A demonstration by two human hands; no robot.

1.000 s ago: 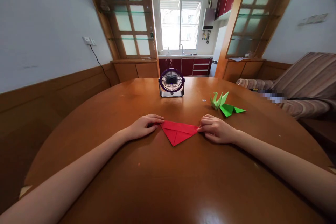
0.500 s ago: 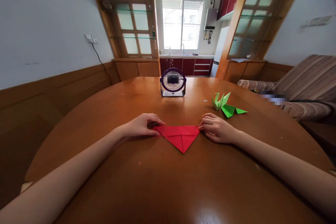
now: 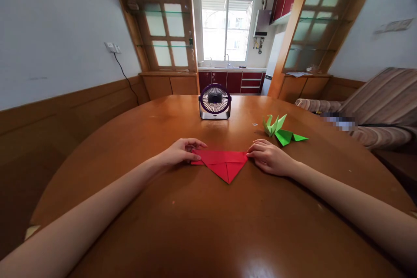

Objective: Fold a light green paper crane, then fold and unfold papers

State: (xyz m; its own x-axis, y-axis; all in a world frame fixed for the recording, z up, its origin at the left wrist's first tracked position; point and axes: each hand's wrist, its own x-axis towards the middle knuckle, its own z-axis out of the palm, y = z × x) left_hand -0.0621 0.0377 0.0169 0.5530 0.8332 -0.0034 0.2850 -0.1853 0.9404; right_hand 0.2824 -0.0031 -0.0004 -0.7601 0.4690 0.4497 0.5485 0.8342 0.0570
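The left grip point(image 3: 183, 151) pinches the left end of the red paper point(image 3: 224, 160), thumb on top. The paper lies between both grips on the wooden surface point(image 3: 195, 234), its long axis running left to right, its tip pointing toward the person. The right grip point(image 3: 269, 158) pinches its right corner between fingertips.

I can't read any words, numbers or brands from where I'm standing; the small dark mark point(image 3: 215, 115) on the base of the fan point(image 3: 215, 99) is too tiny to make out.
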